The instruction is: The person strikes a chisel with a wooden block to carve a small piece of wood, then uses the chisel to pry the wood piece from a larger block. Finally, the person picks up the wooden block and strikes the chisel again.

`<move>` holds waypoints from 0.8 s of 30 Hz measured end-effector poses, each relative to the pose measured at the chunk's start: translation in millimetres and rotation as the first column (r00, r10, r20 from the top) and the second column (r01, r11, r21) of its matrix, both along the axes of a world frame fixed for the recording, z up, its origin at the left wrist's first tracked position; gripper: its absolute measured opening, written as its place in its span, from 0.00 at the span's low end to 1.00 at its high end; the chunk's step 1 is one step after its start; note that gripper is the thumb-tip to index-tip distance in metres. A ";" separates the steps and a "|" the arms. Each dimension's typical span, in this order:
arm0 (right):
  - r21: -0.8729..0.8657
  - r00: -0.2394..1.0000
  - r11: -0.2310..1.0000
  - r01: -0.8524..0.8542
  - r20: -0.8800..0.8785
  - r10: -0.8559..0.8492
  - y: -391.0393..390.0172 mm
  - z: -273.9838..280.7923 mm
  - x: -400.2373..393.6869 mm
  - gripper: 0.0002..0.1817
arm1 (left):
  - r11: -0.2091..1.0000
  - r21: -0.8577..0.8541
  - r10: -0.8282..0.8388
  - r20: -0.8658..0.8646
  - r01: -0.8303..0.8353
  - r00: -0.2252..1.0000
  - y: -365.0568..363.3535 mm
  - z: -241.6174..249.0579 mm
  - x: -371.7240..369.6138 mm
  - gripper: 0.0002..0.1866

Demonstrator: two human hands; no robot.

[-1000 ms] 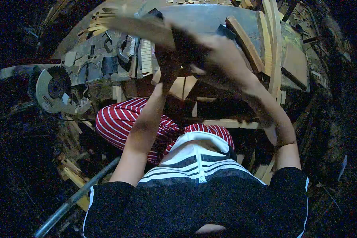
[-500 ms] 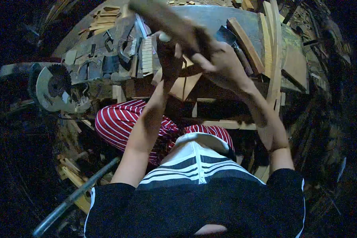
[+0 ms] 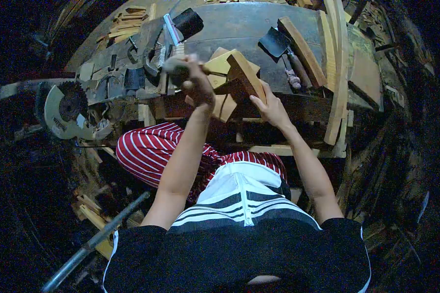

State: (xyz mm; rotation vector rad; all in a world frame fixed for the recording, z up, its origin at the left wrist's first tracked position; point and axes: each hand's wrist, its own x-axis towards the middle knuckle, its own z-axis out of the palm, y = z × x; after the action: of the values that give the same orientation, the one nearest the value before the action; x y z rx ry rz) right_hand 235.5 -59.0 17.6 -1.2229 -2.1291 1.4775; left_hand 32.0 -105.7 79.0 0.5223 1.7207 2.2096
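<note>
My left hand (image 3: 200, 85) is closed round a tool with a thick rounded grey end (image 3: 175, 69), smeared by motion. A thin dark part shows on the other side of the fist, reaching toward pale wood pieces (image 3: 217, 64) at the bench's near edge. The tool's exact kind does not show. Gripped at its lower right end by my right hand (image 3: 274, 108), a thick brown wooden block (image 3: 249, 73) stands tilted over those pieces. Another pale wood piece (image 3: 225, 108) juts out below, between my forearms.
Right of the hands on the workbench (image 3: 230, 19) lie a dark flat blade (image 3: 275, 43), a tool handle (image 3: 298, 68) and long wood strips (image 3: 303, 53). A handsaw (image 3: 154, 51) and other tools lie left, near a circular saw (image 3: 66, 110). A metal pipe (image 3: 98, 239) slants by my leg.
My right hand has come down and right with the wooden block, which was raised across the bench. My left hand's tool has tipped over to the left, and the pale pieces are uncovered.
</note>
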 end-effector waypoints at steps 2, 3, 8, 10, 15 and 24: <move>-0.071 0.998 0.996 -0.055 0.013 0.056 8.1 5.2 2.2 0.32 | 0.964 -0.266 0.029 0.091 -0.004 0.995 -10.7 -11.2 -33.2 0.11; -0.069 0.999 0.996 -0.051 0.011 0.052 10.6 9.9 3.2 0.32 | 0.920 -0.393 0.057 0.127 -0.003 0.990 -11.1 -8.7 -38.8 0.10; -0.146 0.980 0.984 -0.106 -0.183 0.078 16.5 -20.3 4.4 0.34 | 0.950 0.089 0.274 0.216 -0.298 0.937 -8.7 32.8 -18.4 0.06; -0.469 0.946 0.876 -0.116 -0.320 -0.046 16.8 3.7 6.3 0.34 | 0.917 -0.160 0.311 -0.286 -0.366 0.906 -19.7 -4.7 -24.9 0.08; -0.821 0.911 0.567 -0.066 -0.282 -0.301 16.0 29.8 26.4 0.32 | 0.947 -0.317 -0.112 -0.153 0.058 0.982 -34.1 0.7 -6.9 0.13; -0.809 0.920 0.588 -0.003 -0.233 -0.315 16.0 22.8 53.1 0.32 | 0.708 -0.451 -0.643 -0.094 0.544 0.760 -52.5 49.8 -25.2 0.09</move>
State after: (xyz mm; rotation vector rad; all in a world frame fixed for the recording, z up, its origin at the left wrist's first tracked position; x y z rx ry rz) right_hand 288.6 -43.0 40.4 -1.1901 -1.0381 2.4592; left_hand 6.9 -158.2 128.8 1.1019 1.7182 1.3294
